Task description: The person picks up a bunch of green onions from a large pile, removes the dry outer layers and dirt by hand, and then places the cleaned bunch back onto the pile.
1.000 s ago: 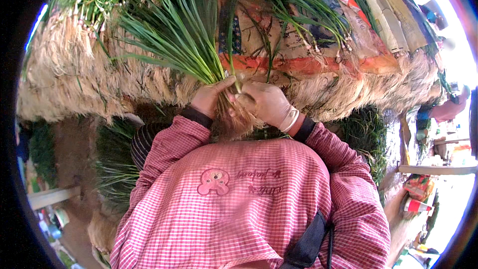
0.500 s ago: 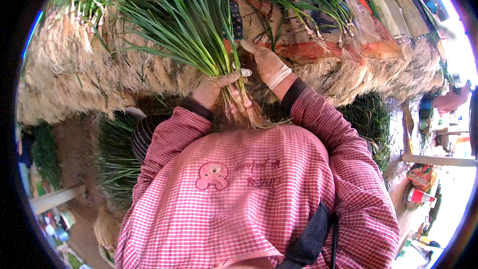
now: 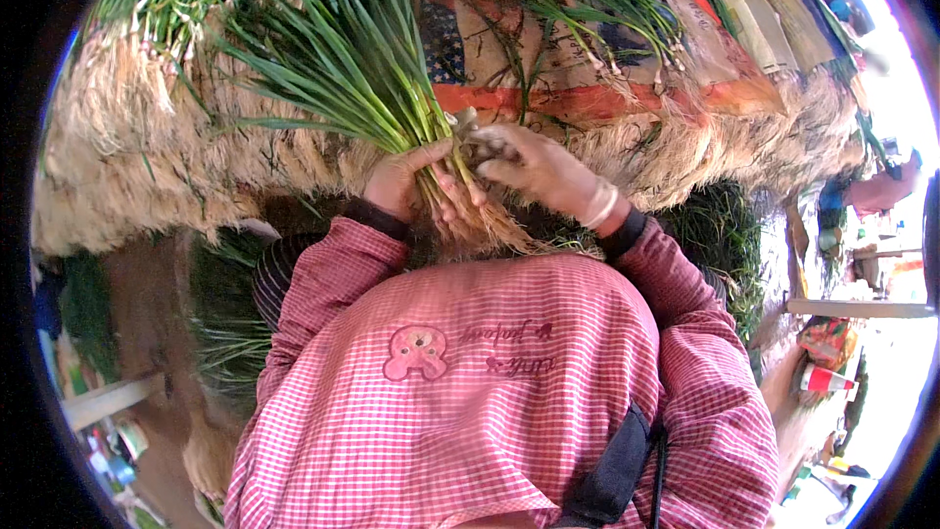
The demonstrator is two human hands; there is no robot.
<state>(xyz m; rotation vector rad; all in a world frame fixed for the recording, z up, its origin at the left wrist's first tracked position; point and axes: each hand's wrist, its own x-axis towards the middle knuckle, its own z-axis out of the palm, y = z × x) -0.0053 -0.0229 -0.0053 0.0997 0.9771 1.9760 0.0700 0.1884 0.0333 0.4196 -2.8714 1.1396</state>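
A bunch of green garlic (image 3: 377, 103) stands tilted in my left hand (image 3: 399, 179), which is closed around its stems. Long flat leaves fan away from me, while pinkish bulbs and pale roots hang below the fist toward my chest. At the right side of the stems is my right hand (image 3: 540, 168), thinly gloved, with a white band at the wrist. Its fingers are curled in beside the bunch, and the fingertips look greyish and a little blurred. What they pinch, if anything, cannot be made out.
Ahead lies a long heap edged with pale roots (image 3: 676, 152), partly covered by a printed sack (image 3: 587, 88). Loose green garlic (image 3: 627, 24) rests on the sack, more (image 3: 166, 15) at far left. Greens (image 3: 230, 323) lie low at left. A red-and-white cone (image 3: 827, 380) stands at right.
My right hand has turned and curled its fingers in beside the stems; before, it was upright with its thumb side near the leaves. My left hand and the bunch shifted slightly left.
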